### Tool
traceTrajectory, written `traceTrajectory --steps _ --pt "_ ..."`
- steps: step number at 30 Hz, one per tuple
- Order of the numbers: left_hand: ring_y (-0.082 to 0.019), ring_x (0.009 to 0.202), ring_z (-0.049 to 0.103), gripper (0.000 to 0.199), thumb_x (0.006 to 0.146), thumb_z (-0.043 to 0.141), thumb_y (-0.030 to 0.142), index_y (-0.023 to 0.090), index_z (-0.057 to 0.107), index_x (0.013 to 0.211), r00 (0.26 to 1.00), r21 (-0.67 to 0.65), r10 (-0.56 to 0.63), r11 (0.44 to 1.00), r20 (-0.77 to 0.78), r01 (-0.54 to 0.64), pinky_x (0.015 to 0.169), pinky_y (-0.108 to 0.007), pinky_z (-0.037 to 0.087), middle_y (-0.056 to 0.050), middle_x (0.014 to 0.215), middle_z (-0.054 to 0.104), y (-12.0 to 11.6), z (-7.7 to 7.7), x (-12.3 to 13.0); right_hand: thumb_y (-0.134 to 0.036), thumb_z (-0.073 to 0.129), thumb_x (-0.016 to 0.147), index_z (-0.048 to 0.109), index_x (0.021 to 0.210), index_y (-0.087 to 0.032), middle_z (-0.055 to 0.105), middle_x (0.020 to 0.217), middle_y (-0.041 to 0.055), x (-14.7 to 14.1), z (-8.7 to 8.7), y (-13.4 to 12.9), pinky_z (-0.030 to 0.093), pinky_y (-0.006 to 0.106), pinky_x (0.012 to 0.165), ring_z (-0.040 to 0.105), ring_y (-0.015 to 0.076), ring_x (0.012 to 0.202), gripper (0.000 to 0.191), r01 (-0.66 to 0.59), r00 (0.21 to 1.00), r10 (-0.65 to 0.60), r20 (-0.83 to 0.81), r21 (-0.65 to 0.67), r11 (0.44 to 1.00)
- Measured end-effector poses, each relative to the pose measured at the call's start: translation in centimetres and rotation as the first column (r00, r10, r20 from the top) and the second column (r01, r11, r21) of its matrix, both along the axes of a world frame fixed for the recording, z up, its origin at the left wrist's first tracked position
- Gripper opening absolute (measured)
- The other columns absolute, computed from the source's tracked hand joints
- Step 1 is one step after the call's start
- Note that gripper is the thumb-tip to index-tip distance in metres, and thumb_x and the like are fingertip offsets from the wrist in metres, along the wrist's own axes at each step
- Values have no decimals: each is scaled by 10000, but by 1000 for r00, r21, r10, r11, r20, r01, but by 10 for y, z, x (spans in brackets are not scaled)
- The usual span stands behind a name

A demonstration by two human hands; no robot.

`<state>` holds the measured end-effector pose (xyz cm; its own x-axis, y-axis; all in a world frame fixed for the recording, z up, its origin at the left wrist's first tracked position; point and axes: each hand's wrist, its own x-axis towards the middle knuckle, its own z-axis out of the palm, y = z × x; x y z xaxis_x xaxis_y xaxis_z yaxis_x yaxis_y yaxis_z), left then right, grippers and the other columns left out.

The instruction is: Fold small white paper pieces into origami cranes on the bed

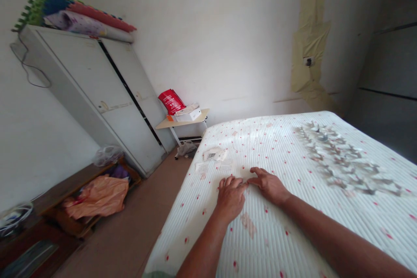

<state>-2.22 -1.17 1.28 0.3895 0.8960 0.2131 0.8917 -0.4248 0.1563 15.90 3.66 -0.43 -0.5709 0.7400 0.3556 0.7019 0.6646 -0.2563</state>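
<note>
My left hand rests palm down on the white mattress, fingers curled over its surface. Just to the right, my right hand has its thumb and a bent finger apart, the thumb close to the left hand's thumb. Whatever may lie between or under the fingertips is too small to make out. Beyond the hands lie a small clear packet with a label and printed paper slips. Several greyish, pointed small items lie in rows on the right part of the mattress, blurred.
A grey metal cabinet with rolled mats on top stands at the left. Beyond the mattress, a small table holds a red bag and a white box. An orange plastic bag lies on wooden furniture at lower left.
</note>
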Motion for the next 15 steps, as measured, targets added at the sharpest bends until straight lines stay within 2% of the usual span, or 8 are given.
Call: traceTrajectory --steps 5,9,12,15 --pt "-222 1155 340 429 812 400 162 360 488 1183 1000 7 -5 1000 5 5 995 -439 229 24 1206 511 -1 -2 -1 -215 373 861 635 1032 -248 522 1176 92 4 1 -1 447 312 767 506 215 952 315 -52 993 46 111 56 997" --pt "-222 1172 334 416 807 409 154 345 499 1166 1000 44 6 999 17 -7 1004 -455 225 29 1214 514 -2 -6 -1 -201 376 858 661 957 -205 543 1144 111 6 0 1 440 314 775 511 212 938 302 -46 992 38 124 63 997" --pt "-225 1207 303 415 803 408 140 322 503 1164 1000 67 0 998 17 -1 1013 -464 217 23 1250 493 -2 -7 0 -183 376 852 676 906 -187 569 1098 116 9 -1 3 430 313 798 525 204 938 304 -21 997 18 78 33 999" --pt "-228 1223 292 421 801 400 128 301 501 1171 1000 69 -16 998 7 15 1014 -470 218 16 1289 465 -2 -7 0 -139 398 809 686 853 -197 592 1046 95 13 -3 10 438 293 790 549 187 923 297 -2 998 -2 -66 -58 998"
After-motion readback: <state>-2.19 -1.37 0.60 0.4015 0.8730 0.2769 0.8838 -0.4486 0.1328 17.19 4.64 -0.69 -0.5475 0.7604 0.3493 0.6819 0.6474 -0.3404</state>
